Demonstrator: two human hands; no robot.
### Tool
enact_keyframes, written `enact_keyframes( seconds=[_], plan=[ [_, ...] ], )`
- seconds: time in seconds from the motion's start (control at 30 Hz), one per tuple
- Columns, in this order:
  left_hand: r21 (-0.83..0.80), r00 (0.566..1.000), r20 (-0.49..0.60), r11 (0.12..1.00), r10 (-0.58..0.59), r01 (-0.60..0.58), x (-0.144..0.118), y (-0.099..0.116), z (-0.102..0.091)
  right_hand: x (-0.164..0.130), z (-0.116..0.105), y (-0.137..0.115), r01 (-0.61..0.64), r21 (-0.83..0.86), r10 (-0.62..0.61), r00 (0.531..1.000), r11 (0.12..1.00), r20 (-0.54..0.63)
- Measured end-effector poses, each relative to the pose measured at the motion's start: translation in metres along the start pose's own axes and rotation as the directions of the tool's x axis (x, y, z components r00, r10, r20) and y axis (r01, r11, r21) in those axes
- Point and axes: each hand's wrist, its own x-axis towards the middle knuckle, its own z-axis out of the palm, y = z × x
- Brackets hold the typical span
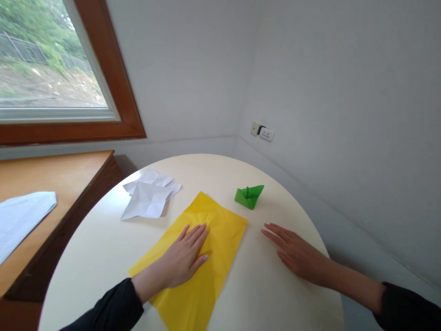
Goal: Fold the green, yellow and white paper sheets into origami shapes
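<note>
A yellow sheet of paper (220, 225) lies flat on the round cream table (103, 248), slanting from near the front edge toward the middle. My left hand (182, 259) rests palm down on it, fingers together and stretched out. My right hand (296, 253) lies flat on the bare table just right of the sheet, fingers pointing left, holding nothing. A folded green paper boat (250, 195) stands beyond my right hand, apart from it.
A crumpled, partly folded white paper (149, 200) lies at the table's far left. A wooden desk (41, 179) with a pale blue sheet (20, 218) stands to the left under a window. A wall socket (266, 133) sits in the corner behind.
</note>
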Motion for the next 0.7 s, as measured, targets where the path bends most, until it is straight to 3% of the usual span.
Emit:
enact_keyframes(
  seconds=[0.3, 0.5, 0.7],
  plan=[
    [0.029, 0.996, 0.082, 0.999, -0.032, 0.029, 0.002, 0.000, 0.007, 0.008, 0.002, -0.007, 0.007, 0.006, -0.008, 1.000, 1.000, 0.027],
    [0.032, 0.999, 0.022, 0.999, -0.024, 0.023, 0.000, -0.001, 0.015, 0.010, 0.005, -0.008, 0.002, 0.031, -0.003, 0.999, 1.000, 0.035],
    [0.023, 0.999, 0.041, 0.999, -0.031, 0.030, -0.002, -0.003, 0.018, 0.009, 0.008, -0.001, 0.004, 0.033, -0.005, 1.000, 0.999, 0.018]
  ],
)
